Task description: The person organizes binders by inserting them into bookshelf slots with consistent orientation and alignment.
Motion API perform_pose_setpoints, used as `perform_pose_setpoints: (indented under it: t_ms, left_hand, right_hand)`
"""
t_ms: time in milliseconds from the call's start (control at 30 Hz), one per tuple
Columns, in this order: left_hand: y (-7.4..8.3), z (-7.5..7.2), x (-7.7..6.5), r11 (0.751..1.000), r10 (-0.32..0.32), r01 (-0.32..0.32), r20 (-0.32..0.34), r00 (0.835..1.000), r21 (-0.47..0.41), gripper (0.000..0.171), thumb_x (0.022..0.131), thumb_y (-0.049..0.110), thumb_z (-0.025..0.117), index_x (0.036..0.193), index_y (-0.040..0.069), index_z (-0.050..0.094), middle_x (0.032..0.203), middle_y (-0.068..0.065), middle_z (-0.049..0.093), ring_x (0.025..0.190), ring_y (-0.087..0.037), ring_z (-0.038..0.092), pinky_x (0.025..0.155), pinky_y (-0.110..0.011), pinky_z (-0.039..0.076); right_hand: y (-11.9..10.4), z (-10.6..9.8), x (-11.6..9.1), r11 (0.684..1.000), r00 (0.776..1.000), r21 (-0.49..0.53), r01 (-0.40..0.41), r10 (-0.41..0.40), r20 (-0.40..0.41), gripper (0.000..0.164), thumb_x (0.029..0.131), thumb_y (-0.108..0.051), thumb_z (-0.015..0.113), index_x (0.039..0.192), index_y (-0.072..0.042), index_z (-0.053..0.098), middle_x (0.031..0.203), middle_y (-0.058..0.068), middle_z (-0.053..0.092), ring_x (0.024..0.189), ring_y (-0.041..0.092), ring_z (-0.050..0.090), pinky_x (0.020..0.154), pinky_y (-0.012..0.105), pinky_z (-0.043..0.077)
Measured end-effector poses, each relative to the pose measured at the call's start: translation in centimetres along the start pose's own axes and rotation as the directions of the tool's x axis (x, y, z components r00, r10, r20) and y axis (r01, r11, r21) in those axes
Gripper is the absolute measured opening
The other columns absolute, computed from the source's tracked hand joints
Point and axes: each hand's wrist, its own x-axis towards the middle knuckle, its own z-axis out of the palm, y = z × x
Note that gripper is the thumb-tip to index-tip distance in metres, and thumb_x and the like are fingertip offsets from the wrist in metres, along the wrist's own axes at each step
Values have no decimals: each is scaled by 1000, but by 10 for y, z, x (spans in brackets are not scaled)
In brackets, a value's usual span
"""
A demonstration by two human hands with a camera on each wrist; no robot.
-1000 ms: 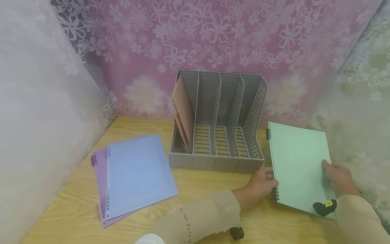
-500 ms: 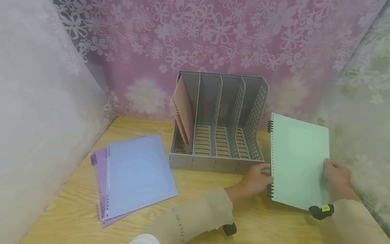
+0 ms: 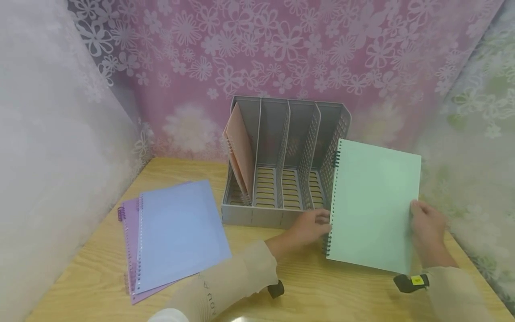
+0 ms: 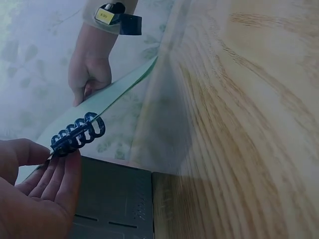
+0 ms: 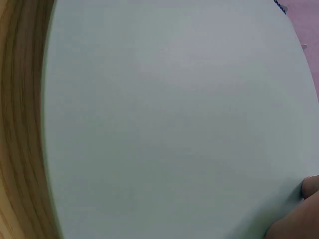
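A light green spiral notebook (image 3: pixel 374 205) with dark binding rings (image 4: pixel 77 134) is held up over the right side of the table, tilted, its cover facing the head camera. My left hand (image 3: pixel 307 228) pinches its ringed edge between thumb and fingers. On the opposite edge, my right hand (image 3: pixel 428 228) grips it with the thumb on the cover. In the head view the notebook overlaps the right end of a grey file rack (image 3: pixel 265 215). A pink spiral notebook (image 3: pixel 241 154) leans upright in the rack's leftmost compartment.
On the wooden table (image 3: pixel 249 304) at left lies a blue spiral notebook (image 3: pixel 181 232), partly covering a purple spiral notebook (image 3: pixel 130 237). A pink floral curtain (image 3: pixel 257 53) hangs behind the rack, and pale cloth (image 3: pixel 479 179) stands along the right side.
Both hands have lifted the green notebook and carried it left, toward the rack, and its cover stands more upright. The rack and the other notebooks stay in place.
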Motion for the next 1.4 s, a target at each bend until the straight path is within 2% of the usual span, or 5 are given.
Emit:
perform_pose_setpoints:
  t_ms: [267,600,1000,1233,1400]
  left_hand:
    - [-2,-26,-11,998,-1,1,3,1000,59,35,86,25,62,120,19,56,109,7,62,100,-8,56,81,-24,47]
    - [-11,-61,-20,995,21,-24,25,999,97,36,87,29,60,122,18,55,113,4,60,104,-11,56,85,-27,47]
    - [-20,-93,-33,988,38,-49,72,997,149,35,89,31,58,119,13,55,114,-3,61,103,-17,57,85,-32,48]
    - [-27,-111,-37,998,-9,5,74,997,57,41,90,26,58,123,5,50,114,-11,61,83,-16,65,80,-31,51]
    - [-26,-122,-43,996,-42,38,60,997,78,52,90,32,57,133,6,43,124,-12,55,96,-19,61,87,-36,48]
  right_hand:
    - [-9,15,-18,995,999,96,36,-37,11,12,90,-36,53,87,-26,58,85,-17,47,81,2,40,70,23,34]
    - [-21,36,-41,993,992,-25,117,-116,49,24,94,-39,41,99,-20,56,91,-16,47,83,1,41,70,21,37]
    - [-27,59,-61,994,985,54,94,-100,141,28,93,-44,43,99,-20,56,102,-9,48,93,6,42,74,22,37]
    - [-30,79,-68,991,979,53,120,-127,158,47,94,-44,40,121,-7,51,122,5,44,113,17,39,93,35,34]
    - [-34,90,-75,990,976,64,122,-132,175,43,94,-42,40,118,-7,52,121,3,45,110,14,39,91,32,34]
